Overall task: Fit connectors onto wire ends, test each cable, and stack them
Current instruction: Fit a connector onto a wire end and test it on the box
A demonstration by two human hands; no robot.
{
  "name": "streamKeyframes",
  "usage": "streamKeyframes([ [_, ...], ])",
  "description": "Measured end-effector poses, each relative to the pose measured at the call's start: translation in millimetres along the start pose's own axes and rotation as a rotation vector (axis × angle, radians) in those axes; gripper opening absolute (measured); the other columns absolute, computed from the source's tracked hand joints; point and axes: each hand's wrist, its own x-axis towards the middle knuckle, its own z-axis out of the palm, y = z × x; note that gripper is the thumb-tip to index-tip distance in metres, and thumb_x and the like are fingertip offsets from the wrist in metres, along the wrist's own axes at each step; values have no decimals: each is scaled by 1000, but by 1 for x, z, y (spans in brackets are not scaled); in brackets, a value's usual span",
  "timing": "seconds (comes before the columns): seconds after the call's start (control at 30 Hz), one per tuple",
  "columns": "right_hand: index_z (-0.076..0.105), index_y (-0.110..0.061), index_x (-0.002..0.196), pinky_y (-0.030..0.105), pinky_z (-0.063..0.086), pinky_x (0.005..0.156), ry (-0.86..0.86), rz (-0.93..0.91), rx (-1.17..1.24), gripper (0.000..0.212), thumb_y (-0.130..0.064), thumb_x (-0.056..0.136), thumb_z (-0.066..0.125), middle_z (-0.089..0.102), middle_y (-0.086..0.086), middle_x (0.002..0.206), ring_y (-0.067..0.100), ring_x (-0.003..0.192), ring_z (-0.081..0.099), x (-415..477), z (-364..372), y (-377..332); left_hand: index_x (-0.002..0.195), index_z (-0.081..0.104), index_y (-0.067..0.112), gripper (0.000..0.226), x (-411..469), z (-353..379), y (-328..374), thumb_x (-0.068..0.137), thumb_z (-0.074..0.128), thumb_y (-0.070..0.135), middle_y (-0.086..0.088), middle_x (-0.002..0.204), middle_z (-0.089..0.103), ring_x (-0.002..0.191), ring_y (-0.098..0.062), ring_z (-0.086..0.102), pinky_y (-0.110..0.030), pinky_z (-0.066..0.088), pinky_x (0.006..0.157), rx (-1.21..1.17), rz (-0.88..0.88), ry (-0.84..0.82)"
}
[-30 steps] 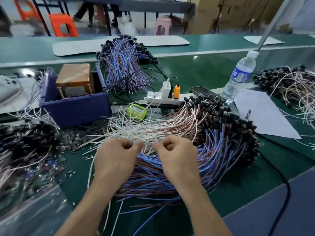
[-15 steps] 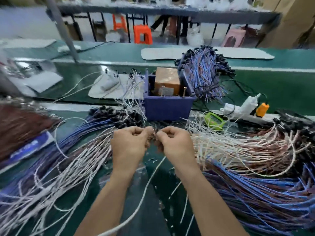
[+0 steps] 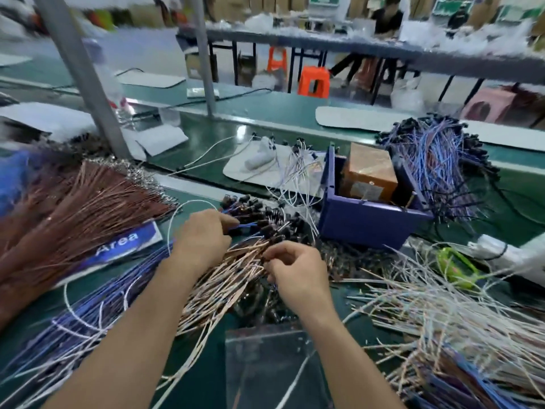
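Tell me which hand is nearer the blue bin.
Right. The right hand is just in front and left of the blue bin, over the pinkish wires. The left hand is farther left, pinching a blue wire.

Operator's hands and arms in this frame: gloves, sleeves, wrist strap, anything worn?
Nothing worn that shows. The left hand and right hand are bare: no gloves or rings visible. The left forearm and right forearm are bare to the frame's bottom edge: no sleeves, watch or wrist strap in view. Motion blur could hide small details.
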Motion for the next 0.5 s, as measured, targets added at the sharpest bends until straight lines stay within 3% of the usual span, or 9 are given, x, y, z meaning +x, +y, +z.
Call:
streamKeyframes([
  [0.1, 76, -32, 80, 19, 44, 46, -7, 2, 78, 29, -7, 89, 64, 74, -7, 69, 8, 55, 65, -1, 0, 5, 115, 74, 48, 35, -1, 4, -1, 84, 75, 30, 10, 117, 72, 107, -20, 66, -34, 54, 90, 16, 83, 45],
  [0.2, 76, -34, 83, 17, 44, 48, -12, 6, 124, 30, -7, 89, 63, 75, -5, 72, 5, 55, 63, -3, -2, 8, 102, 78, 48, 32, -3, 3, 0, 81, 74, 25, 18, 108, 75, 98, -14, 68, -29, 53, 82, -102, 170, 98],
  [0.27, 77, -33, 84, 15, 43, 49, -7, 6, 122, 29, -7, 88, 63, 74, -4, 70, 4, 55, 63, -3, -6, 11, 100, 79, 48, 31, -6, 5, 6, 82, 69, 24, 16, 106, 77, 99, -15, 70, -32, 56, 86, -108, 199, 66],
  [0.5, 76, -33, 82, 18, 46, 51, -47, 7, 117, 31, -6, 86, 62, 74, -4, 70, 5, 57, 64, -6, -6, 8, 95, 79, 47, 16, 9, 11, 9, 80, 76, 53, 16, 96, 77, 95, -14, 69, -32, 55, 86, -70, 72, -19],
])
